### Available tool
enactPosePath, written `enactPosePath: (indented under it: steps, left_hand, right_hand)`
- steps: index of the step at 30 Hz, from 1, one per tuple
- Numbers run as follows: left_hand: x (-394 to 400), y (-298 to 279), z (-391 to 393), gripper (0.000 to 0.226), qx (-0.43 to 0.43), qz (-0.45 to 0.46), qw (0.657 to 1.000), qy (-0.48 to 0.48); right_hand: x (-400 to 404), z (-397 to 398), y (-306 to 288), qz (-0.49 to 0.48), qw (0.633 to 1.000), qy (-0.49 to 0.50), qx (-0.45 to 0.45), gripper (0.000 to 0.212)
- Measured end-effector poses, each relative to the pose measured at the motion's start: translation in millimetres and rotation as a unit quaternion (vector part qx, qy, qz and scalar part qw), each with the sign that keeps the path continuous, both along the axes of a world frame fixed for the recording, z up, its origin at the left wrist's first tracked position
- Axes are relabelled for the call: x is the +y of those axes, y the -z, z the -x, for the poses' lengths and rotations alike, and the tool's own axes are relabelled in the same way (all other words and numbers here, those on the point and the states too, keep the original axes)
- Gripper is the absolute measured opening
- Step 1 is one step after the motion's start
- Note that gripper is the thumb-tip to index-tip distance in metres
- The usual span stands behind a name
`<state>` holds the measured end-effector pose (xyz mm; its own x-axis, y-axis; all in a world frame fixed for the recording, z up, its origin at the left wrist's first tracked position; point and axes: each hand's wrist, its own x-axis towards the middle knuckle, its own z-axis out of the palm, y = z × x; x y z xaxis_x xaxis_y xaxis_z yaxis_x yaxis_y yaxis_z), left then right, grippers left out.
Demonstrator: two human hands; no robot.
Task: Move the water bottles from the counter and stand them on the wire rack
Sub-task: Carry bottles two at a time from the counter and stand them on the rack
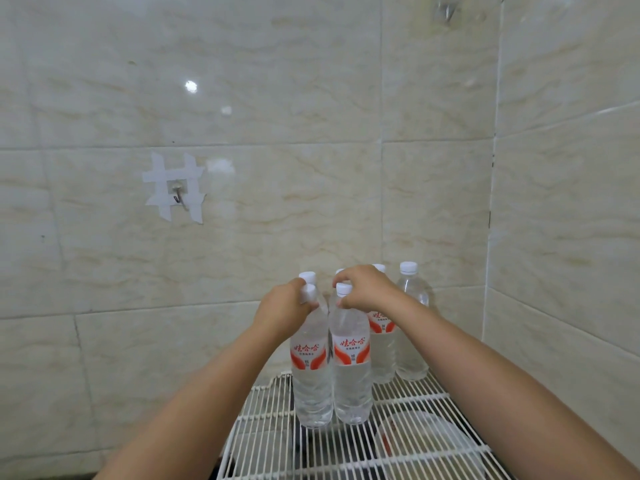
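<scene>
two bare forearms show in the lower half of the frame, one entering from the lower left corner and one from the lower right edge, and no sleeve, watch, bracelet or glove shows on either. the left hand point(284, 308), just left of the frame's centre, and the right hand point(367, 289), just right of it, carry no rings that can be seen. both arms look rounded and smooth, widest at the bottom of the frame and narrowing toward the wrists, with the elbows cut off by the frame edge.

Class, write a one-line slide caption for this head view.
Left hand and right hand grip two bottle necks on the wire rack.
</scene>
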<state>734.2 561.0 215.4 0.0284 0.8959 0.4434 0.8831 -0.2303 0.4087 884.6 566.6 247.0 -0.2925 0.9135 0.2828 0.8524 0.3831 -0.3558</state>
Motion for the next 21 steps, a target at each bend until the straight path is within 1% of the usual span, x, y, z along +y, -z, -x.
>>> enactPosePath:
  steps: [4, 7, 11, 12, 14, 15, 16, 17, 18, 21]
  left_hand:
    - [-0.3, -2.3, 0.6, 0.046, -0.014, 0.017, 0.999, 0.023]
    - [0.5, -4.6, -2.4, 0.044, -0.019, 0.023, 0.999, 0.021]
    - [-0.7, -9.3, -9.3, 0.021, -0.02, 0.028, 0.999, 0.015]
    - [-1.0, -10.5, -9.7, 0.011, -0.019, 0.028, 0.999, 0.01]
    - [0.6, -11.1, -8.5, 0.005, -0.018, 0.031, 0.999, -0.005]
    - [3.4, -10.5, -7.6, 0.01, -0.016, 0.033, 0.999, -0.011]
    - [7.4, -9.6, -7.3, 0.029, -0.015, 0.035, 0.999, -0.021]
    - [9.8, -9.2, -7.6, 0.041, -0.014, 0.039, 0.999, -0.03]
    - [12.2, -8.2, -8.1, 0.045, -0.015, 0.036, 0.999, -0.037]
    - [17.1, -4.8, -11.8, 0.044, -0.026, 0.023, 0.998, -0.044]
  right_hand:
    - [7.0, -1.0, 2.2, -0.002, 1.0, 0.005, 0.013, 0.033]
    - [13.3, -2.3, 5.0, -0.005, 1.0, 0.005, 0.027, 0.033]
    - [16.8, -4.2, 6.1, -0.018, 0.999, 0.013, 0.027, 0.037]
    - [17.0, -4.1, 7.2, -0.024, 0.999, 0.015, 0.022, 0.037]
    - [18.5, -4.1, 10.5, -0.034, 0.999, 0.018, 0.014, 0.039]
    - [19.5, -4.5, 12.8, -0.035, 0.999, 0.019, 0.017, 0.04]
    - [20.1, -5.2, 15.0, -0.035, 0.999, 0.02, 0.021, 0.041]
    - [20.5, -5.6, 16.5, -0.037, 0.999, 0.019, 0.021, 0.043]
    - [20.9, -5.9, 17.7, -0.04, 0.999, 0.017, 0.018, 0.044]
    - [20.7, -7.0, 20.1, -0.048, 0.999, 0.018, 0.007, 0.046]
